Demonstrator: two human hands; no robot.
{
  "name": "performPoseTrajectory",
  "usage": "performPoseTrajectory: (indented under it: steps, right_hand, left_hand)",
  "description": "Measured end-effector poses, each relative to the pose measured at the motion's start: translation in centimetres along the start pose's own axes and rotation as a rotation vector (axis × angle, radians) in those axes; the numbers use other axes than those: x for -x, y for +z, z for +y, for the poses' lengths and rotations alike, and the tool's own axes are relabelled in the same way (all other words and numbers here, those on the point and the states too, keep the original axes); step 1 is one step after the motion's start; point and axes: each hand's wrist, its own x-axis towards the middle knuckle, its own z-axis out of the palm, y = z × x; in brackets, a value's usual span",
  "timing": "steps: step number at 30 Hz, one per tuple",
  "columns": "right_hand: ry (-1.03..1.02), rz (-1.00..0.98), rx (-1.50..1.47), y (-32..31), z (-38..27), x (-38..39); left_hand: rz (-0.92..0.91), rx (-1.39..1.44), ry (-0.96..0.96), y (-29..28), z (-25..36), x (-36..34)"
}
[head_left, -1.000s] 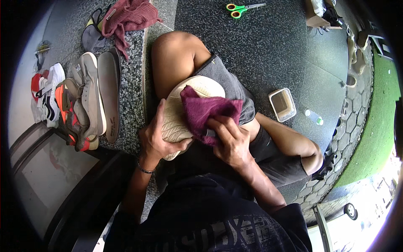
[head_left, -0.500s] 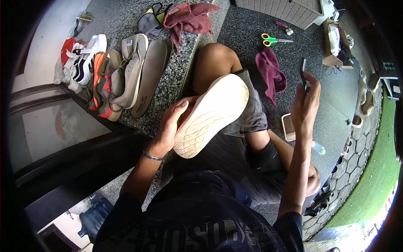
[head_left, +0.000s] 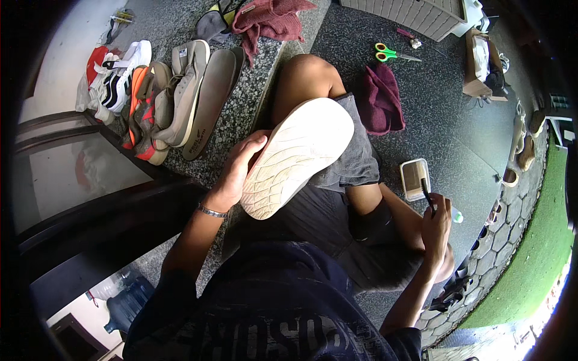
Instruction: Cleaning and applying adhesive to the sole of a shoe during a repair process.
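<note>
My left hand (head_left: pixel 239 165) grips a shoe (head_left: pixel 301 153) by its side, thumb near the edge. The pale, grooved sole faces up, tilted over my folded leg. My right hand (head_left: pixel 436 225) is closed round a slim black brush (head_left: pixel 428 194). The brush's far end is over or in a rectangular plastic tub (head_left: pixel 404 191) of brownish liquid; whether it touches the liquid I cannot tell. Beyond my knee, a maroon cloth (head_left: pixel 383 101) lies crumpled on the dark speckled floor.
Left, on a stone ledge, are grey insoles (head_left: pixel 212 99), a grey shoe (head_left: pixel 191 99) and several other shoes. Another maroon cloth (head_left: pixel 274 23) lies behind them. Green-handled scissors (head_left: pixel 388 53), a cardboard box (head_left: pixel 475 75) and a small bottle (head_left: pixel 457 216) are to the right.
My right hand has come down and nearer with the brush, from raised beyond the tub to beside it. The shoe has shifted slightly left, still in my left hand.
</note>
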Motion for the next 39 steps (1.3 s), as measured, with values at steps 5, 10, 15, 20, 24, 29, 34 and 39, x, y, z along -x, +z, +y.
performPoseTrajectory:
  steps: [5,10,15,20,24,29,34,39]
  right_hand:
    - [0.206,-0.115,0.142,0.0,-2.6,-1.2]
    - [0.169,-0.114,0.168,0.3,-2.4,-1.8]
    - [0.072,-0.135,0.152,0.5,-1.8,-1.5]
    - [0.042,-0.181,0.193,0.0,-2.0,-1.4]
    - [0.061,-0.177,0.234,0.0,-2.2,-1.5]
    - [-0.037,-0.111,0.153,-0.3,-2.4,-1.1]
    - [-0.058,-0.101,0.128,-0.6,-0.4,-0.5]
    - [-0.054,-0.050,0.133,-0.6,-0.1,0.1]
  left_hand:
    - [-0.003,-0.109,0.045,-0.3,0.2,0.2]
    - [0.028,-0.455,0.189,0.0,0.5,0.8]
    - [0.039,-0.473,0.193,-1.0,0.2,0.6]
    - [-0.052,-0.510,0.166,-0.6,1.4,0.2]
    - [-0.025,-0.524,0.165,-0.7,1.4,0.5]
    - [-0.032,-0.535,0.177,-0.6,1.4,0.6]
    - [-0.039,-0.518,0.162,-0.5,1.7,0.7]
    - [0.005,-0.742,0.295,-0.4,1.2,1.0]
